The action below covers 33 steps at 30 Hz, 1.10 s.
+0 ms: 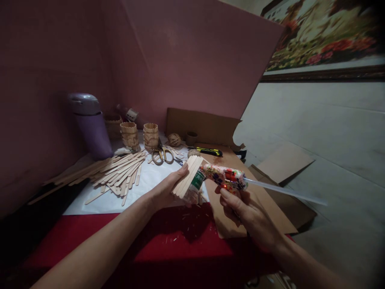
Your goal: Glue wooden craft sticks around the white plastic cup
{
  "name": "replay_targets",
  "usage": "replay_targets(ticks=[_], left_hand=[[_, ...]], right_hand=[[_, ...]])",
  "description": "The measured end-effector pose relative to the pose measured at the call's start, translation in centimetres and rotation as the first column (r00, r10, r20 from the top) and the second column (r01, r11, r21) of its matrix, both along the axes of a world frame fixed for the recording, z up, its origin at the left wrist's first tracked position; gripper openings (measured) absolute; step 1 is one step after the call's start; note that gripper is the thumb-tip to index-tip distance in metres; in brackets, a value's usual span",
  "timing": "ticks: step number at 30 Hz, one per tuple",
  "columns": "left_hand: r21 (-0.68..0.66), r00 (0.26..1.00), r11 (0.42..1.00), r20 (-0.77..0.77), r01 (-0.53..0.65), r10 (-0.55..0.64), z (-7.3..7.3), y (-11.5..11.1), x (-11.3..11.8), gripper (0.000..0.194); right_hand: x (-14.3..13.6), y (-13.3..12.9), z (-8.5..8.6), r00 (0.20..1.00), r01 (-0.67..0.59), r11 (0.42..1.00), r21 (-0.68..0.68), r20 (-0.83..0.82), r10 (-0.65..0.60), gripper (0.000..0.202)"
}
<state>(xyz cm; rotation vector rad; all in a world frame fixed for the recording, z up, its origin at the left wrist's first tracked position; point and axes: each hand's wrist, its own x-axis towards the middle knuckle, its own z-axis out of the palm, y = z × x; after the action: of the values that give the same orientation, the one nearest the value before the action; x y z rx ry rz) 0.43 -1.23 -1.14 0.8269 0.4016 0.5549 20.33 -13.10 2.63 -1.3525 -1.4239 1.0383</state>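
Note:
My left hand (pixel 170 186) grips a small clear plastic bottle (pixel 190 196) with a green label, held tilted. Several wooden craft sticks (pixel 189 176) lie side by side along the bottle's left face, under my thumb. In my right hand (pixel 245 212) is a flower-patterned hot glue gun (pixel 227 177), its handle wrapped by my fingers. A small red light glows on it, and a long clear glue stick (pixel 285 192) sticks out of its back to the right. The gun's nozzle points left, close to the bottle's upper right side; whether it touches cannot be seen.
Loose craft sticks (pixel 120 172) pile up on the white sheet (pixel 78 202) at left. Behind stand two stick-covered cups (pixel 150 136), scissors (pixel 163 155), a twine ball (pixel 174 139) and a purple bottle (pixel 93 132). A yellow-black utility knife (pixel 209 151) lies on cardboard (pixel 228 224).

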Motion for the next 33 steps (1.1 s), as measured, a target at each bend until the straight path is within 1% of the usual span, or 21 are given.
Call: replay_targets(ticks=[4, 7, 13, 19, 24, 28, 30, 33], left_hand=[[-0.001, 1.000, 1.000, -0.018, -0.004, 0.004, 0.0, 0.0, 0.0, 0.054], [0.001, 1.000, 1.000, -0.001, 0.001, -0.001, -0.1, 0.1, 0.0, 0.053], [0.022, 0.998, 0.999, 0.041, 0.044, -0.045, 0.0, -0.1, 0.1, 0.055], [0.042, 0.999, 0.998, 0.013, 0.046, -0.047, 0.4, -0.3, 0.0, 0.055], [-0.003, 0.998, 0.999, 0.032, 0.052, -0.052, 0.2, 0.0, -0.2, 0.053], [-0.038, 0.996, 0.997, 0.059, 0.071, -0.069, -0.3, 0.3, -0.3, 0.054], [-0.044, 0.994, 0.995, 0.074, 0.087, -0.083, -0.5, 0.5, -0.4, 0.056], [-0.041, 0.982, 0.987, 0.120, 0.153, -0.148, -0.8, 0.8, -0.4, 0.061]], right_hand=[[0.4, 0.1, -0.8, 0.999, 0.035, 0.999, -0.023, -0.012, -0.036, 0.038], [0.6, 0.1, -1.1, 0.997, 0.063, 0.997, -0.038, -0.035, -0.065, 0.039], [0.6, 0.2, -1.1, 1.000, 0.011, 1.000, 0.002, 0.004, -0.011, 0.042], [0.4, 0.2, -1.0, 1.000, 0.024, 1.000, -0.008, -0.009, -0.024, 0.044], [0.3, 0.5, -0.6, 0.998, 0.037, 0.999, 0.011, -0.041, -0.037, 0.046], [0.0, 0.8, -0.4, 0.992, 0.078, 0.997, 0.006, -0.097, -0.077, 0.048], [-0.2, 1.0, -0.4, 0.982, 0.101, 0.995, 0.010, -0.158, -0.098, 0.048], [-0.1, 1.7, -0.4, 0.947, 0.169, 0.985, 0.016, -0.280, -0.158, 0.043]])
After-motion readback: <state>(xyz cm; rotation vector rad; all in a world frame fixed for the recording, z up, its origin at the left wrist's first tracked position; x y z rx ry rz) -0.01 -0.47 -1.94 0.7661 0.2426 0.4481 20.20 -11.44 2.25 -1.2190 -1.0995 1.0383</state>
